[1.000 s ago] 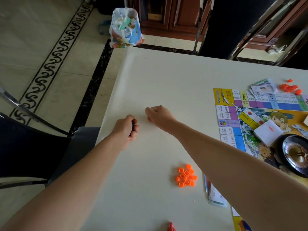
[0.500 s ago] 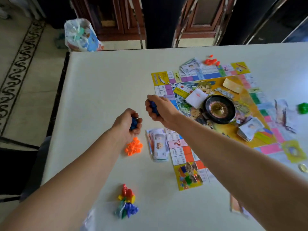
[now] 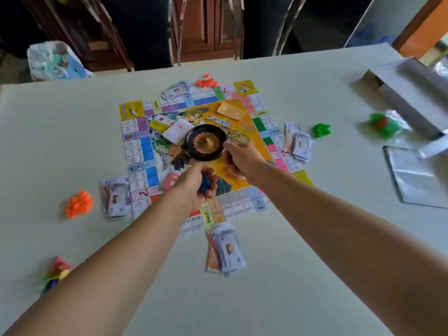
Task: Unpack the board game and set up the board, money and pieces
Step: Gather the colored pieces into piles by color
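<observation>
1. Over the near half of the square printed game board (image 3: 139, 151), both hands I'm steering hang close together but apart. The left hand (image 3: 194, 190) cups small dark-blue plastic pieces (image 3: 206, 185). The right hand (image 3: 242, 161), just beside the black roulette wheel (image 3: 206, 141), curls round something dark. I take it for more of the same, though blur hides most of it.
2. I judge the step in hand to be setting out the blue pieces. The next move calls for a bare patch of the pale table (image 3: 60, 141) and a gentle tip, so they heap and don't scatter.
3. Counted: one board and one wheel. Four stacks of paper banknotes (image 3: 116, 197) lie one by each board edge. There are three loose heaps of pieces: orange heap (image 3: 78, 203), red heap (image 3: 206, 82) and green heap (image 3: 321, 129).
</observation>
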